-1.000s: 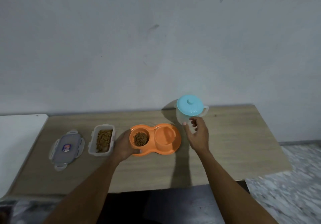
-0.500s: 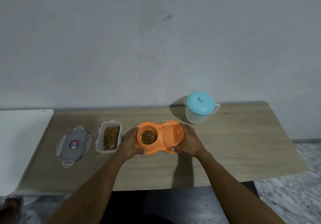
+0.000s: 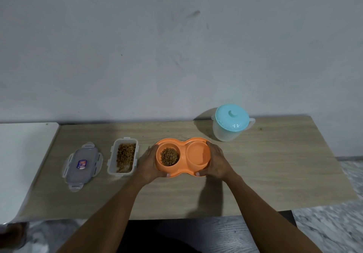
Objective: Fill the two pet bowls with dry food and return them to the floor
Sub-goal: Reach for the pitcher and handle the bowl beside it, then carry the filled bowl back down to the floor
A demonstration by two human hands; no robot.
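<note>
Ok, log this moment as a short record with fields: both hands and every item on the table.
left hand: grips the left end of the orange double bowl
right hand: grips the bowl's right end
left compartment: holds dry food
right compartment: no dry food visible
food box: open, part full, left of the bowl
box lid: flat on the wooden table, left of the box
jug: blue lid on, behind the bowl to its right
task: second compartment not yet filled

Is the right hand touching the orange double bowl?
Touching. The head view shows the right hand wrapped round the right end of the orange double bowl, thumb on its near rim.
</note>
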